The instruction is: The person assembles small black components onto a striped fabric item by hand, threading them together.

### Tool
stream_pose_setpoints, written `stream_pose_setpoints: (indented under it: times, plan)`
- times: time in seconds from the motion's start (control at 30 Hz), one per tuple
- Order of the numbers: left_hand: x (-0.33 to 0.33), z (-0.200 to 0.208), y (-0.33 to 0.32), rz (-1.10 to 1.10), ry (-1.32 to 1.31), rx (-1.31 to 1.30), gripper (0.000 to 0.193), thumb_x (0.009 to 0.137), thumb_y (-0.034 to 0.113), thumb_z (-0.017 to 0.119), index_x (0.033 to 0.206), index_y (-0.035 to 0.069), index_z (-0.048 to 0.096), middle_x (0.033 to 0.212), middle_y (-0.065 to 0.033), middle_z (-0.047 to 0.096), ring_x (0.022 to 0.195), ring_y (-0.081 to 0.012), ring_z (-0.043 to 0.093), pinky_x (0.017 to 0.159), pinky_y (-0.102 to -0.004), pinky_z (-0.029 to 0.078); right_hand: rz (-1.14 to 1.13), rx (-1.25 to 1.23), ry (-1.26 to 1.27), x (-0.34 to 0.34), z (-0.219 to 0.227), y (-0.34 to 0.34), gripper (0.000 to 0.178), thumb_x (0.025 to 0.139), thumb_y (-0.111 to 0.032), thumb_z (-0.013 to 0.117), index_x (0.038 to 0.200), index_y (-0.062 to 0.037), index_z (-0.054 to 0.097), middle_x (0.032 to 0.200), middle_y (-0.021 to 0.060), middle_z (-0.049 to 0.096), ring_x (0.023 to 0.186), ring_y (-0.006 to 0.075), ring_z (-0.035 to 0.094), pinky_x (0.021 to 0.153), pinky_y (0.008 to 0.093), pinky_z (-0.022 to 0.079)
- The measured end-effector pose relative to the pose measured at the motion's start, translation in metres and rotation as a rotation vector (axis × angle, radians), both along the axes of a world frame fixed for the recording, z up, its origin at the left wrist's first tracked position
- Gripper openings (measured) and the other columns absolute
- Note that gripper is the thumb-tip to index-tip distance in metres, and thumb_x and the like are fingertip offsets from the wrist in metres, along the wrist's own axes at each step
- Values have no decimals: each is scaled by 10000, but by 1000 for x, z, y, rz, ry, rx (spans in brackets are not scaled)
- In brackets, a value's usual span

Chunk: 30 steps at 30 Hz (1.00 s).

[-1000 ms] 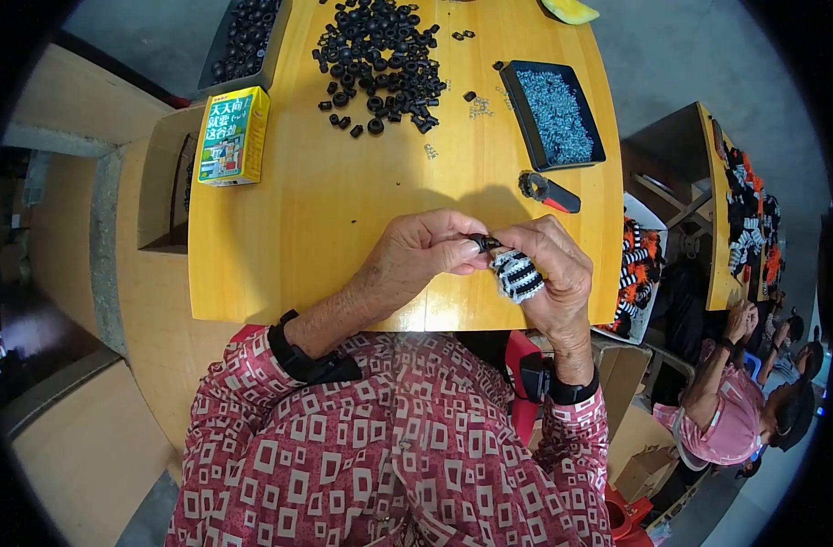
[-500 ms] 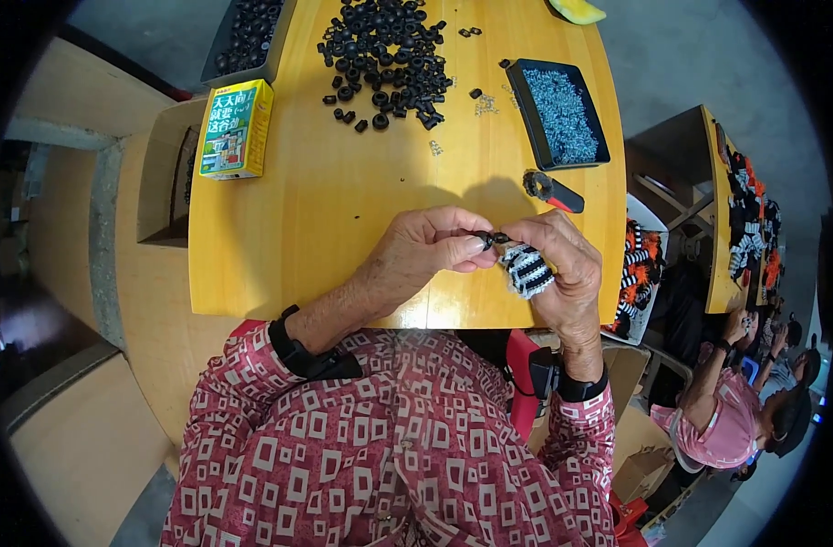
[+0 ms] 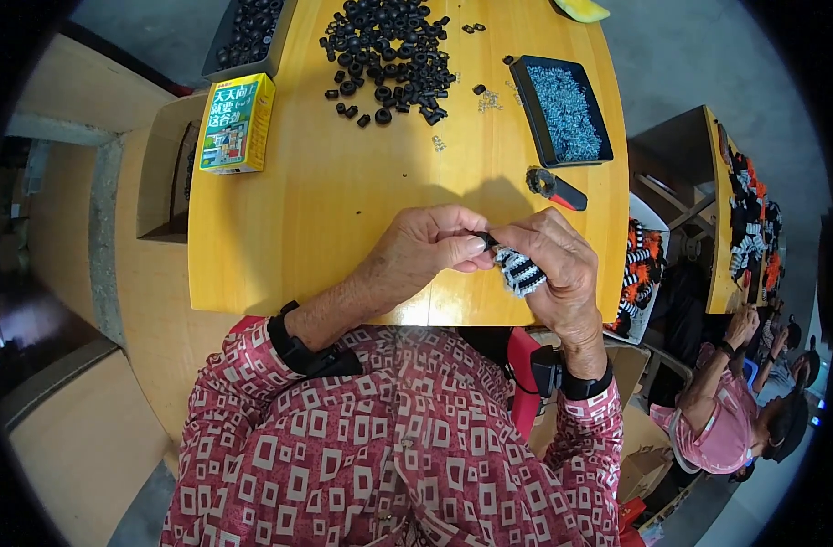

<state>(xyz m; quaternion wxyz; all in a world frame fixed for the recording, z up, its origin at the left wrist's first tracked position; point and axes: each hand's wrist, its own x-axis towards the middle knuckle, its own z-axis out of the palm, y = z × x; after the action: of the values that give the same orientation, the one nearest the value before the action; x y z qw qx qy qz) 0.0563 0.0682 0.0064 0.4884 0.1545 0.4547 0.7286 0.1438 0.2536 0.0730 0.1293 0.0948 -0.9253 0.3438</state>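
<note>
My left hand [image 3: 421, 251] pinches a small black piece [image 3: 486, 240] between thumb and fingers, near the table's front edge. My right hand [image 3: 567, 269] is closed on a black-and-white striped knitted piece [image 3: 520, 273], which hangs below its thumb and forefinger. The fingertips of both hands almost meet at the black piece, at the knitted piece's upper end. Fingers partly cover that join. Beyond my right hand lies a short red-and-black object [image 3: 562, 191] with a dark ring-shaped end.
On the yellow table [image 3: 343, 273] lie a heap of black parts [image 3: 389, 64] and a black tray [image 3: 606, 150] of small metallic bits. A green-and-yellow carton [image 3: 237, 128] stands left, beside a bin of black balls [image 3: 248, 36]. A box of striped and orange pieces [image 3: 642, 264] adjoins the right edge. A co-worker [image 3: 722, 410] sits further right.
My right hand has come slightly left, bringing the striped knitted piece closer to my left fingertips. Less of the black piece shows between the hands now.
</note>
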Motion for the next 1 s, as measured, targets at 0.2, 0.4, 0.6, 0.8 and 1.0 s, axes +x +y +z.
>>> stream_pose_setpoints:
  times: [0.2, 0.4, 0.6, 0.8, 1.0]
  plan:
    - [2, 0, 0, -3, 10, -20, 241, 1000, 124, 592, 1195, -7, 644, 1080, -52, 684, 1001, -120, 666, 903, -277, 555, 45, 18, 23, 1, -4, -1, 393, 640, 79, 697, 1025, 3, 713, 862, 128, 668, 793, 297, 630, 717, 373, 524]
    - [8, -1, 3, 72, -7, 20, 218, 999, 115, 586, 1184, 24, 657, 1086, -22, 676, 997, -94, 648, 882, -268, 556, -95, -52, 104, 10, -26, -14, 443, 664, 28, 796, 1098, 5, 708, 941, 113, 670, 829, 265, 620, 726, 351, 514]
    - [5, 9, 3, 51, 16, -75, 217, 996, 126, 593, 1173, 19, 659, 1051, -25, 680, 967, -95, 651, 862, -265, 559, -181, -72, 155, 14, -40, -21, 456, 663, 25, 805, 1107, -10, 711, 931, 108, 671, 826, 258, 621, 724, 339, 512]
    - [5, 7, 5, 45, 40, -120, 200, 994, 124, 594, 1118, -14, 669, 988, -34, 685, 915, -96, 653, 823, -259, 559, -210, -139, 104, 17, -42, -23, 451, 670, 24, 793, 1112, -19, 714, 916, 103, 658, 836, 262, 611, 739, 351, 504]
    - [8, 1, 4, 69, 122, -59, 210, 993, 123, 605, 1145, 0, 681, 984, 7, 681, 892, -58, 610, 800, -223, 509, -237, -93, 159, 17, -46, -27, 483, 664, 33, 778, 1138, -26, 703, 893, 98, 639, 814, 270, 591, 720, 362, 484]
